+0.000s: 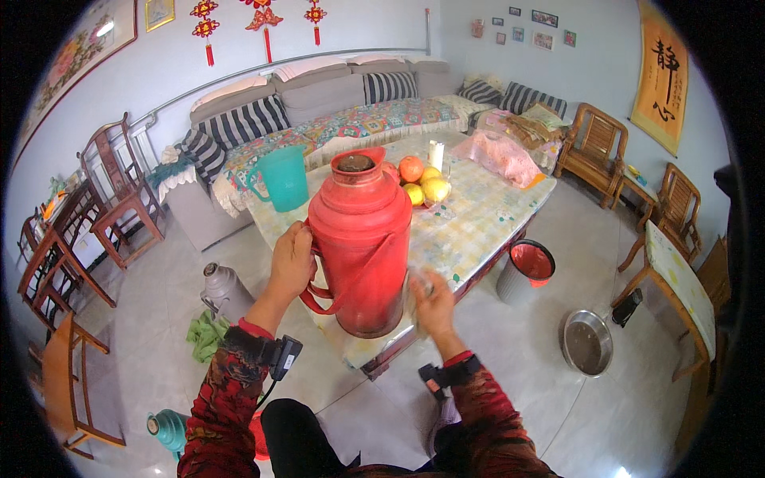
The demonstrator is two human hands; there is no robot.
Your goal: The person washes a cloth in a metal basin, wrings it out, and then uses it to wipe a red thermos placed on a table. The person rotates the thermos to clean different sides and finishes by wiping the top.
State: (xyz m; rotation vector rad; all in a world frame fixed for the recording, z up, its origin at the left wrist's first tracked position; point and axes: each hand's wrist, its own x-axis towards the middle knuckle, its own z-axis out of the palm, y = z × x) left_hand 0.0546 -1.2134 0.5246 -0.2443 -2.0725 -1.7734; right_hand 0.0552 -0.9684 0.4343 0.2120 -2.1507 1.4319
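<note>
A red thermos flask [358, 247] stands upright over the near end of the low table, its rim brownish and its body scuffed. My left hand [293, 263] is wrapped round its handle on the left side. My right hand [433, 303] is closed against the lower right side of the flask. Between those fingers and the flask is a pale cloth [412, 293], partly hidden and smeared by motion. A teal plastic jug [284, 179] stands on the table behind the flask, to the left. A fruit plate with oranges and yellow fruit [433, 187] is just beyond it.
Beside the table are a grey flask [225, 287], a green cloth [207, 336], a teal flask [167, 430], a waste bin [518, 280] and a metal basin [587, 344] on the floor. A pink plastic bag [498, 155] lies on the table. A sofa [319, 99] runs behind.
</note>
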